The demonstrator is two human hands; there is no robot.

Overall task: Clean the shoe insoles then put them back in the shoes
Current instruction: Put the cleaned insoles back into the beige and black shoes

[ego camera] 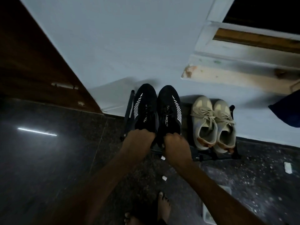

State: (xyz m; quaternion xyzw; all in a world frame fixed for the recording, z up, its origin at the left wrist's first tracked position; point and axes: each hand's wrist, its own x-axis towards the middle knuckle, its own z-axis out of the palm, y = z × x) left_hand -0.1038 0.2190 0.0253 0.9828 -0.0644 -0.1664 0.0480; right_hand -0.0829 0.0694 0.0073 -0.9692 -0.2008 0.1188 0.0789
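Note:
Two black sports shoes with white side stripes stand side by side on a low black rack [128, 111] against the wall. My left hand [139, 140] grips the heel opening of the left black shoe [144, 106]. The heel opening of the right black shoe [169, 108] is gripped by my right hand [176, 145]. Both hands hide the shoe openings, so no insoles are visible.
A pair of beige laced shoes [214, 124] sits on the same rack to the right. A brown wooden door [32, 62] stands at the left, a white window frame [243, 54] at the upper right. My bare feet [164, 207] are on the dark speckled floor.

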